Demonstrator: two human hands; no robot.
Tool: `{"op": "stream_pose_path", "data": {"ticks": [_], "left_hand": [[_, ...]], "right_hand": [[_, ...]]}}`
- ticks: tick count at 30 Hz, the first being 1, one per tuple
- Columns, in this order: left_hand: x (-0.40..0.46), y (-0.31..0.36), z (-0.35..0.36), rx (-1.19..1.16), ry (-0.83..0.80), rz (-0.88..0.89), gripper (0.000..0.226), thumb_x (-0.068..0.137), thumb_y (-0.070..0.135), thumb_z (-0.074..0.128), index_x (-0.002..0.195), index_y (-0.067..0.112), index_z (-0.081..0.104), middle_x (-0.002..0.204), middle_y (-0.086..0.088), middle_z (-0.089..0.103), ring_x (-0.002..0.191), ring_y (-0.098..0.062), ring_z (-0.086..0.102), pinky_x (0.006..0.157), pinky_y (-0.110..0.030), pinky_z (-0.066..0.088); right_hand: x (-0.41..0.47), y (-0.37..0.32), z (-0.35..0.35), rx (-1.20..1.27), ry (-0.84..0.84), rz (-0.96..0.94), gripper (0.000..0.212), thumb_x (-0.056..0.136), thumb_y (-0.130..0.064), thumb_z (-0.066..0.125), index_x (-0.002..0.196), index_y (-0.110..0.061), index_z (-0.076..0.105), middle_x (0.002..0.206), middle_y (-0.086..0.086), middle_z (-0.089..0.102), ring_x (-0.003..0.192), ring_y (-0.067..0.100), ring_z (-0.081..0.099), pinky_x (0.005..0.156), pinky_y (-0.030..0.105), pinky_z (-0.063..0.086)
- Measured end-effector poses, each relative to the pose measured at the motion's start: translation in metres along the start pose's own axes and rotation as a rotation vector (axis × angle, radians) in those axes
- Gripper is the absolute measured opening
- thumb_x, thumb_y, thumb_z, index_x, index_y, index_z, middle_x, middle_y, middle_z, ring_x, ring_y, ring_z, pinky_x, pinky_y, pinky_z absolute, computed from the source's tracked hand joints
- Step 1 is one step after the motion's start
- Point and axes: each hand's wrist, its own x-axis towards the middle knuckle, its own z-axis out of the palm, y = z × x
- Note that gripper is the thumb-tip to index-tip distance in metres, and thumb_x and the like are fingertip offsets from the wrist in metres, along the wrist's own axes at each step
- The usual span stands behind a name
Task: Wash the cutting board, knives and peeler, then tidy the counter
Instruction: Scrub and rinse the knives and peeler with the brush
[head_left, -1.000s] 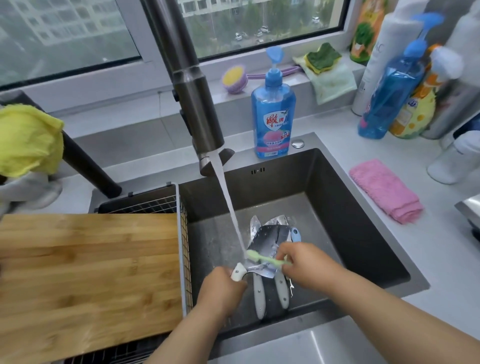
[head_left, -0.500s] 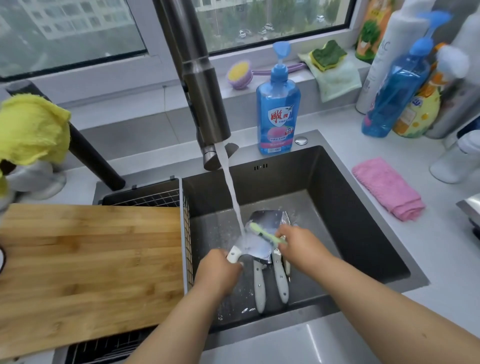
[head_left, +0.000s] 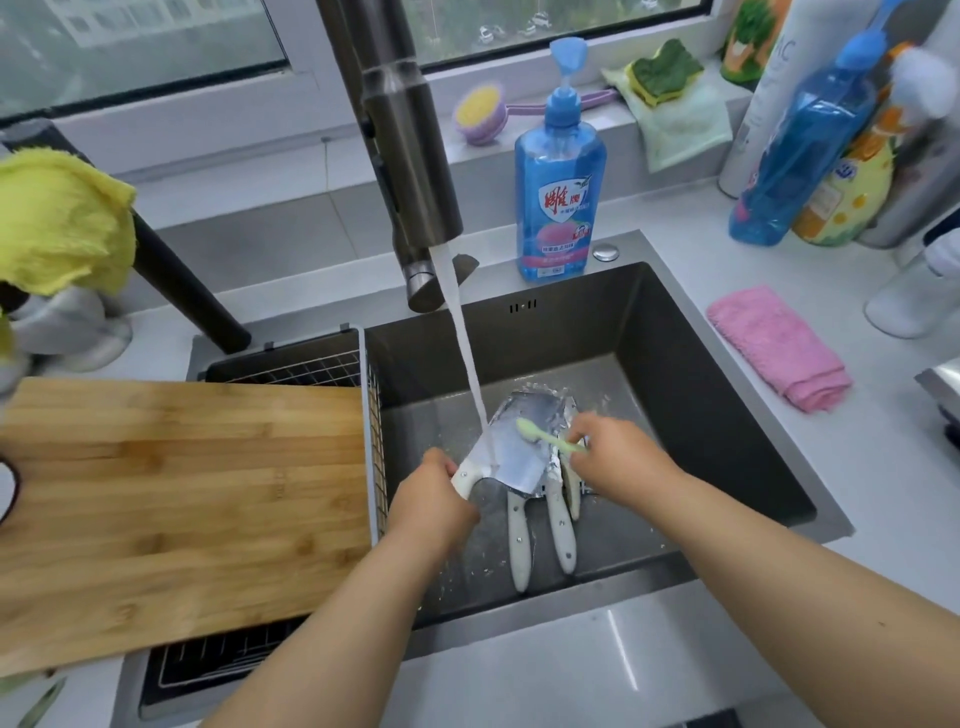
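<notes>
1. Left hand (head_left: 434, 506) grips the white handle of the cleaver (head_left: 511, 451), fingers curled round it, holding the blade over the sink (head_left: 722, 431) floor. Right hand (head_left: 618, 457), at 3 o'clock from the cleaver, pinches the stem of a green brush (head_left: 545, 437); the brush head rests on the upper blade face.
2. Counter (head_left: 878, 467): pale grey, surrounds the sink on all sides.
3. Board (head_left: 176, 514): bamboo, lying flat over the wire rack (head_left: 311, 366) at 9 o'clock from the sink, its right edge against the rack's side.
4. Sink: dark steel basin. Wet white flecks lie scattered on its floor.
5. Faucet (head_left: 410, 156): dark metal, at 12 o'clock from the cleaver. The stream (head_left: 465, 353) runs down and strikes the blade near the handle.
6. Soap (head_left: 560, 182): blue pump bottle, upright on the rim at 12 o'clock from the sink.
7. Towel (head_left: 779, 348): pink, folded, on the counter at 3 o'clock from the sink.
8. Cloth (head_left: 62, 223): yellow, draped over an object at 10 o'clock from the board.
9. Knives (head_left: 540, 525): several white-handled, lying side by side on the sink floor beneath the cleaver, handles pointing to 6 o'clock. Blades are largely hidden by the cleaver.
10. Peeler: cannot be identified.
</notes>
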Motion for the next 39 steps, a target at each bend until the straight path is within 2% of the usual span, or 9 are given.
{"op": "stream_pose_path", "data": {"ticks": [3,8,14,17,21,24,30,35,39], "left_hand": [[-0.003,-0.001,0.002,0.002,-0.009,0.001,0.030,0.080,0.011,0.066,0.098,0.022,0.044,0.079,0.003,0.055,0.067,-0.014,0.055,0.050,-0.027,0.039],[-0.010,0.000,0.003,0.002,-0.021,0.015,0.032,0.080,0.010,0.066,0.098,0.024,0.044,0.080,0.002,0.057,0.070,-0.017,0.059,0.056,-0.030,0.048],[-0.014,0.000,0.003,-0.014,-0.051,0.023,0.027,0.080,0.013,0.067,0.097,0.021,0.047,0.080,0.002,0.057,0.067,-0.017,0.060,0.051,-0.026,0.044],[-0.018,0.000,0.004,-0.188,-0.126,-0.025,0.024,0.083,0.009,0.067,0.100,0.016,0.051,0.079,-0.004,0.062,0.053,-0.018,0.057,0.045,-0.022,0.044],[-0.020,0.002,0.003,-0.460,-0.236,-0.106,0.022,0.086,0.001,0.061,0.107,0.002,0.053,0.081,-0.017,0.062,0.051,-0.022,0.056,0.046,-0.029,0.051],[-0.018,0.005,-0.001,-0.493,-0.315,-0.089,0.017,0.090,0.003,0.057,0.105,-0.004,0.058,0.081,-0.020,0.064,0.053,-0.022,0.061,0.052,-0.030,0.055],[-0.021,0.009,-0.002,-0.390,-0.384,0.032,0.019,0.092,0.009,0.046,0.078,0.006,0.059,0.058,-0.011,0.059,0.044,-0.019,0.051,0.051,-0.022,0.042],[-0.029,0.010,-0.003,-0.500,-0.446,0.093,0.010,0.089,0.008,0.066,0.093,0.001,0.061,0.058,-0.010,0.054,0.041,-0.014,0.049,0.044,-0.022,0.043],[-0.030,0.008,-0.006,-0.514,-0.490,0.122,0.010,0.090,0.003,0.062,0.084,0.006,0.054,0.057,-0.011,0.054,0.039,-0.013,0.049,0.042,-0.022,0.043]], "right_hand": [[-0.012,-0.015,0.011,0.066,-0.093,-0.091,0.016,0.088,-0.018,0.051,0.098,-0.024,0.061,0.077,0.000,0.061,0.058,0.015,0.052,0.047,0.023,0.033],[0.014,-0.005,0.001,-0.004,0.023,0.016,0.025,0.090,-0.011,0.047,0.111,-0.015,0.060,0.091,0.007,0.063,0.072,0.024,0.055,0.055,0.026,0.034],[-0.003,-0.009,0.010,0.063,-0.103,-0.037,0.015,0.086,-0.016,0.051,0.093,-0.024,0.062,0.077,0.004,0.065,0.055,0.016,0.053,0.043,0.022,0.032],[0.004,-0.005,0.002,-0.039,0.018,-0.028,0.018,0.090,-0.017,0.052,0.102,-0.022,0.063,0.082,0.001,0.062,0.067,0.019,0.052,0.046,0.023,0.030],[0.003,0.011,-0.019,0.260,0.278,0.006,0.009,0.090,-0.024,0.054,0.097,-0.026,0.060,0.080,0.000,0.064,0.067,0.022,0.064,0.062,0.036,0.052],[-0.009,0.018,-0.019,0.378,0.358,-0.016,0.007,0.090,-0.026,0.056,0.096,-0.026,0.061,0.075,-0.003,0.059,0.070,0.022,0.063,0.068,0.045,0.057],[-0.037,0.019,0.001,0.399,0.255,0.000,0.007,0.091,-0.024,0.059,0.093,-0.030,0.062,0.075,-0.001,0.060,0.067,0.022,0.060,0.062,0.038,0.052],[-0.042,0.005,0.022,0.465,0.113,-0.085,0.010,0.089,-0.026,0.063,0.097,-0.031,0.065,0.072,-0.007,0.058,0.062,0.011,0.055,0.065,0.032,0.049],[-0.025,-0.002,0.015,0.339,0.167,-0.087,0.015,0.090,-0.028,0.060,0.104,-0.028,0.066,0.076,-0.012,0.056,0.076,0.014,0.058,0.074,0.032,0.050]]}}
